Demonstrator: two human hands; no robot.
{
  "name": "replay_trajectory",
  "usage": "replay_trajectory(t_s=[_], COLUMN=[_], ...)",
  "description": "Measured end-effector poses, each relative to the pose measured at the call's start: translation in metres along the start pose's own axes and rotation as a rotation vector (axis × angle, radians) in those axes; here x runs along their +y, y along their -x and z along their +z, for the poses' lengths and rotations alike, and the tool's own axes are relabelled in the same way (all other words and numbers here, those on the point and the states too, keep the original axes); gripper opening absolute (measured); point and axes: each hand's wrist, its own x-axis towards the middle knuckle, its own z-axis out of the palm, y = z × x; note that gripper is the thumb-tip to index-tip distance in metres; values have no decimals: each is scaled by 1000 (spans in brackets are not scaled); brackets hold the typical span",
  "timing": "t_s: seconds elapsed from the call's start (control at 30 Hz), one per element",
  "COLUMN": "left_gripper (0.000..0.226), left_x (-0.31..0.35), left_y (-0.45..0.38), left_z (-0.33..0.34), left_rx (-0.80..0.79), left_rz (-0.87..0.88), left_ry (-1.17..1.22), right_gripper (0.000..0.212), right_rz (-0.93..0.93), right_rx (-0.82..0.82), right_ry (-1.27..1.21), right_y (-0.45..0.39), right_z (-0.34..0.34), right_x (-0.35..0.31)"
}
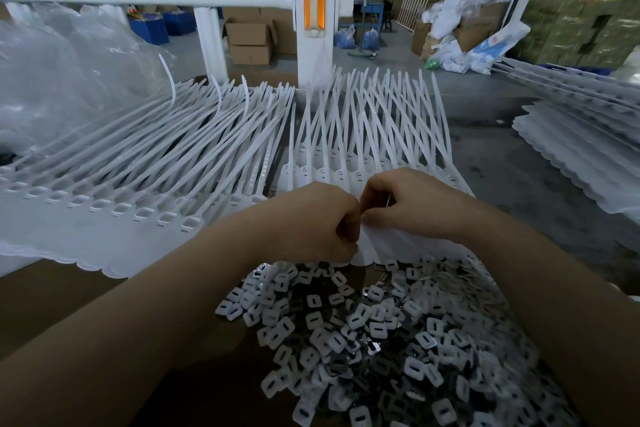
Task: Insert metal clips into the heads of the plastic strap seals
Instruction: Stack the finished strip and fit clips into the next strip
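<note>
A sheet of white plastic strap seals (363, 135) lies in front of me, tails fanned away, heads in a row near my hands. My left hand (311, 218) is curled, its fingertips pressed at the sheet's near edge. My right hand (408, 201) is curled beside it, fingertips meeting the left at about the same spot on a seal head. Whatever is pinched between them is hidden. A big heap of small clips (398, 329), white squares with metal backs, fills the cardboard surface below my hands.
A second sheet of strap seals (138, 163) lies at the left with empty square heads. Clear plastic bags (59, 63) bulge at far left. A white rail and post (311, 11) stand behind. More seal sheets (581, 149) are stacked at right.
</note>
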Motion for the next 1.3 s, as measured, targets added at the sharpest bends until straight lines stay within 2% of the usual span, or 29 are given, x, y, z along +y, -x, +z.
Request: replay_trajectory(t_s=[0.13, 0.23, 0.37, 0.53, 0.83, 1.0, 1.1, 1.3], left_gripper=[12, 17, 29, 36, 39, 34, 23, 16], left_x=[2, -2, -15, -18, -15, -22, -26, -28], left_y=[0, -1, -2, -2, -4, -7, -5, -7], left_z=[1, 0, -5, -10, -7, -4, -1, -1], left_rx=[18, 36, 82, 90, 180, 321, 278, 261], left_rz=[30, -29, -172, -196, -188, -214, -216, -191], left_ry=[40, 230, 615, 782, 768, 465, 303, 222], right_gripper=[3, 4, 4, 5, 10, 12, 13, 13], right_rz=[-1, 2, 2, -22, -22, 67, 126, 176], right_rx=[-2, 20, 50, 24, 22, 146, 138, 148], right_ry=[-3, -61, -281, -354, -253, -137, -62, 63], right_y=[1, 2, 2, 3, 4, 0, -2, -2], right_z=[-1, -2, -5, -5, -4, 2, 8, 15], right_x=[0, 0, -2, -5, -9, -5, -5, -14])
